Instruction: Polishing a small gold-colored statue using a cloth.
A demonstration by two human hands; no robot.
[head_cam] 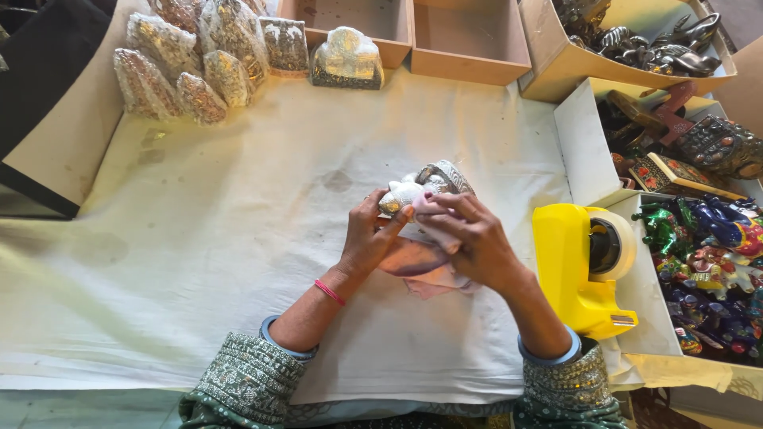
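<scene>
A small silver metal figurine [425, 183] is held up over the middle of the white cloth-covered table [199, 238]. My left hand [369, 238] grips it from the left side, thumb on its front. My right hand [473, 238] presses a pink cloth [421, 258] against the figurine, and the rest of the cloth hangs below both hands. A pink bangle sits on my left wrist.
A yellow tape dispenser [580, 266] stands just right of my right hand. Boxes of coloured figurines [715, 262] and dark metal ones [660, 44] line the right side. Wrapped silver pieces [199, 63] are piled far left, with two open cardboard boxes [469, 36] at the back.
</scene>
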